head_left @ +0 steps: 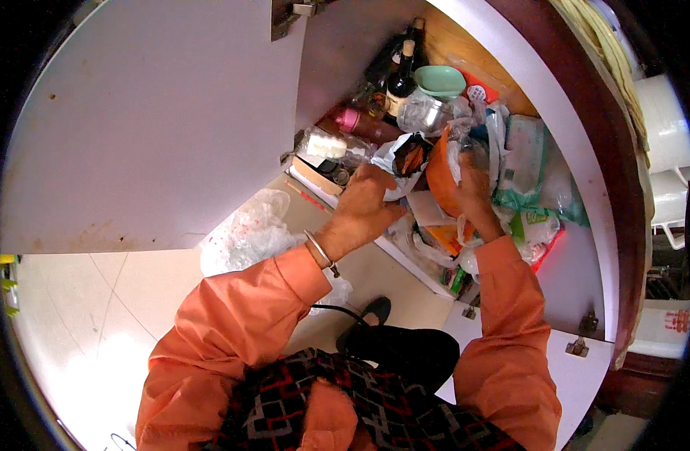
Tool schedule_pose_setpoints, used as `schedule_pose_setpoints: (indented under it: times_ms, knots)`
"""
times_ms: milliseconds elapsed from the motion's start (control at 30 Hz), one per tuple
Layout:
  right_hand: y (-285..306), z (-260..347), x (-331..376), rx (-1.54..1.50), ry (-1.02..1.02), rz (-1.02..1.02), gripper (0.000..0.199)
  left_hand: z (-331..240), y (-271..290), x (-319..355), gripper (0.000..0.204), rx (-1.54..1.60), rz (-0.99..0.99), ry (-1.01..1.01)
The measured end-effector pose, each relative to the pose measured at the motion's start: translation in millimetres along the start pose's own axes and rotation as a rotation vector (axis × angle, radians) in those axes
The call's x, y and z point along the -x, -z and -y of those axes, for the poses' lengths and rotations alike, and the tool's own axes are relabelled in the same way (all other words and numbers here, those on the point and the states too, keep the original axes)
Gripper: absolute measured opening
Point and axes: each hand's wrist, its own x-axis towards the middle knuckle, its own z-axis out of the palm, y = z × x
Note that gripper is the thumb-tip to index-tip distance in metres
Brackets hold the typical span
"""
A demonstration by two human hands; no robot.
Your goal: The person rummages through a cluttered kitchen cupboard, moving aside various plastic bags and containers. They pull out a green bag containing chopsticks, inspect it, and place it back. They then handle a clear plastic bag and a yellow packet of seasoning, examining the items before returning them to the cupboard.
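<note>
My left hand (363,207) reaches into a low open cabinet and touches a white plastic bag (396,159) that shows a dark and orange packet inside. Its fingers are spread over the bag's edge. My right hand (472,188) grips an orange plastic bag (441,177) just to the right, fingers curled around its side. A bangle sits on my left wrist. Both orange sleeves come up from the lower edge.
The cabinet holds dark glass bottles (400,71), a mint green bowl (439,80), a clear glass jar (420,113), a pink-capped bottle (352,120) and several packets (526,161). The white cabinet door (157,128) stands open at left. A crumpled clear bag (247,233) lies on the tiled floor.
</note>
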Motion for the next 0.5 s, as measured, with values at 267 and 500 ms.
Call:
schedule_pose_setpoints:
  times_ms: [267, 500]
  knots:
    - [27.1, -4.1, -35.1, 0.482, 0.030, 0.089, 0.045, 0.6, -6.1, 2.7, 0.037, -0.026, 0.010, 0.018]
    - [8.5, -19.0, -59.2, 0.504, -0.043, 0.325, 0.052, 2.3, -10.3, -2.1, 0.034, -0.130, -0.027, -0.034]
